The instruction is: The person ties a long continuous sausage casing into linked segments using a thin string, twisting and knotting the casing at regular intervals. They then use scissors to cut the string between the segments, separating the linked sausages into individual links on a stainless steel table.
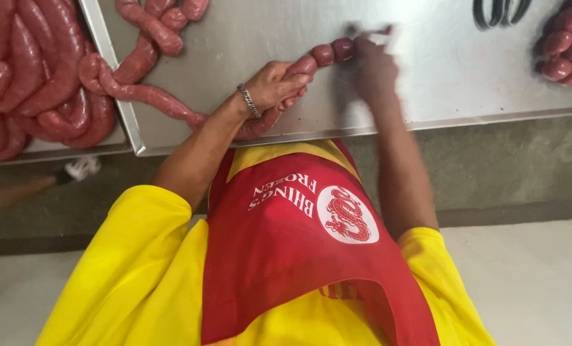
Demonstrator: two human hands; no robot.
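Two hands (279, 83) (372, 64) — one sausage rope (164, 99)

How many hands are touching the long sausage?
2. The left hand, wearing a bracelet, grips the sausage rope near the table edge; the right hand, blurred, meets its small end links.

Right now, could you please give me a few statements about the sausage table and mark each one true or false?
1. The left hand grips the long sausage rope. True.
2. The right hand rests flat on an empty part of the metal table. False: it is at the rope's end, by the small pinched links, and blurred.
3. A bracelet sits on the left wrist. True.
4. The person wears a blue apron. False: the apron is red, over a yellow shirt.
5. A heap of short links lies at the table's far right. True.
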